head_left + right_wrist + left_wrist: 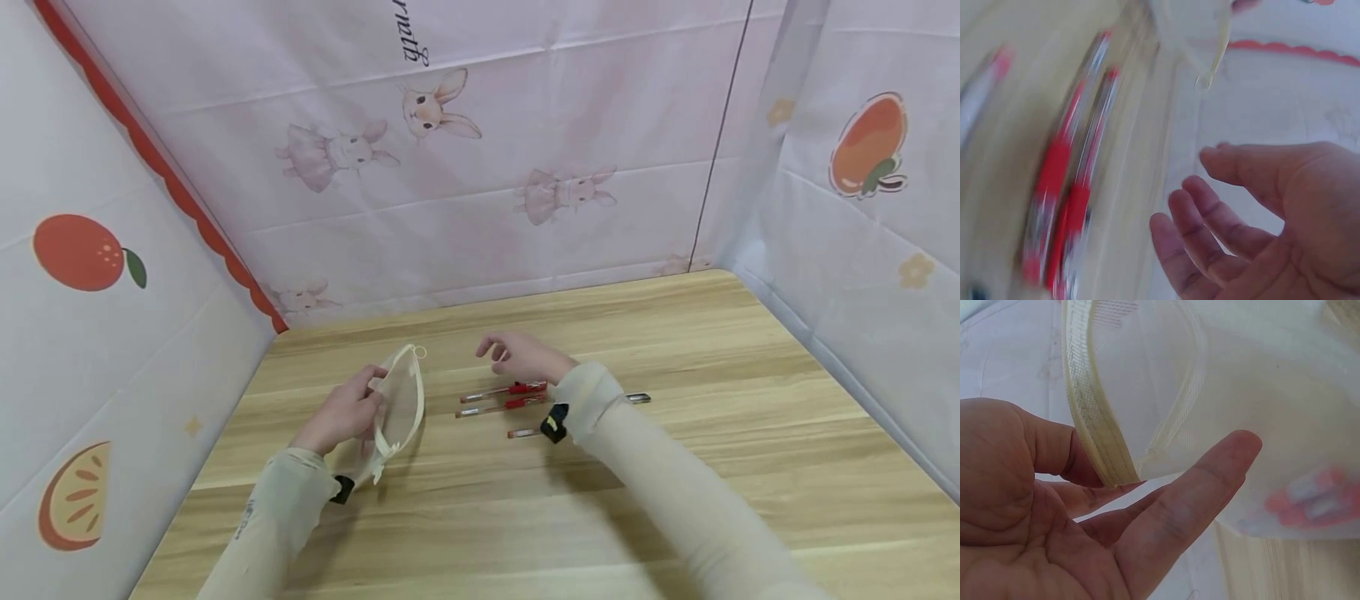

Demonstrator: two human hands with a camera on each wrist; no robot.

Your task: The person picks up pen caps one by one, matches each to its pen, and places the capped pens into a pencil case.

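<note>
My left hand (348, 412) holds a pale, see-through zip pouch (405, 396) upright above the table; its mouth gapes. In the left wrist view the thumb and fingers pinch the cream zipper edge (1100, 425). Blurred red-and-white shapes (1316, 497) show through the pouch; whether they lie inside or behind it, I cannot tell. My right hand (521, 357) hovers with loosely bent fingers, holding nothing, just beyond two red pens (491, 409) lying side by side. Nearer me lies a third pen (522, 433), partly hidden by the right wrist.
A small silver-and-dark end (638, 398) of some object pokes out beyond the right sleeve. The wooden table (465, 517) is bordered by cloth-covered walls (480, 225) at the back, left and right, printed with rabbits and fruit.
</note>
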